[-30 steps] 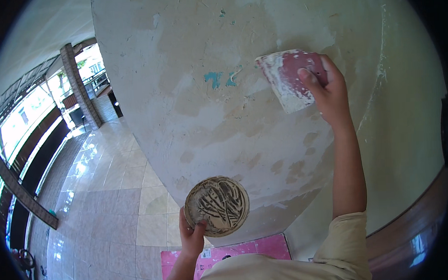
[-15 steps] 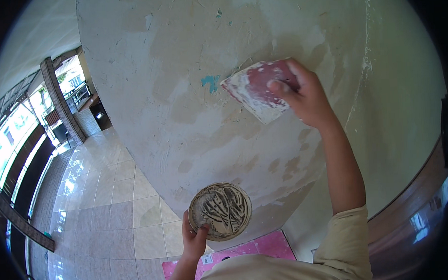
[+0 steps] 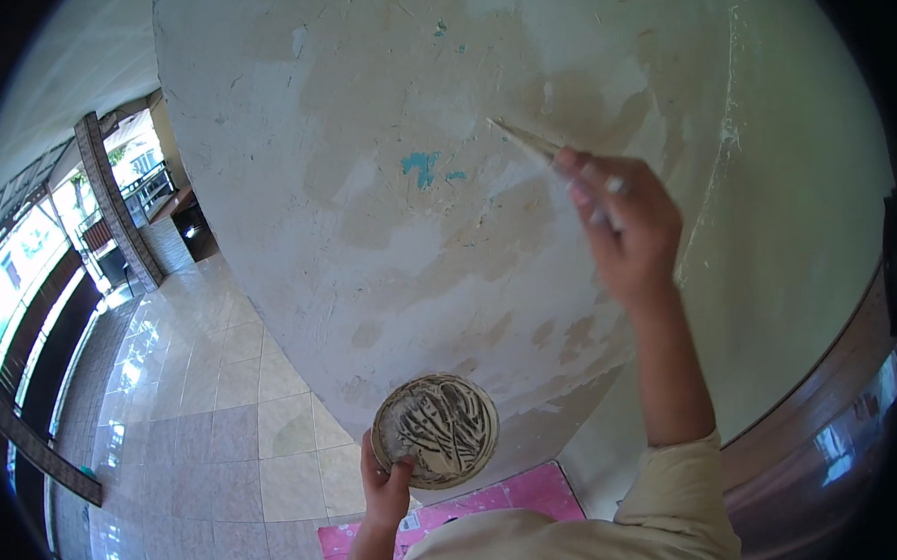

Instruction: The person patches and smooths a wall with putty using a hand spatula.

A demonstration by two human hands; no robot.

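Observation:
My left hand (image 3: pixel 386 491) grips a round, shallow tub (image 3: pixel 401 384) by its near left rim, thumb inside. Pale putty with dark streaks is smeared over its bottom. In front of the wall (image 3: pixel 389 283), my right hand (image 3: pixel 634 217) is closed on a putty scraper (image 3: pixel 525 136). The scraper is turned nearly edge-on, its thin side pointing up and left; whether it touches the wall I cannot tell. Left of the scraper, a turquoise patch (image 3: pixel 421 168) shows through the wall's mottled beige and grey coat.
A pink board or sheet (image 3: pixel 478 497) lies low at the wall's foot. Glossy tiled floor (image 3: pixel 214 420) stretches to the left, toward a pillar (image 3: pixel 117 199) and railings. At the right stands a greenish side wall (image 3: pixel 795 195) beside a shiny brown surface (image 3: pixel 826 444).
My right hand has turned the scraper from broad face to edge-on and shifted slightly right and down. A second small turquoise spot is uncovered. The tub has barely moved.

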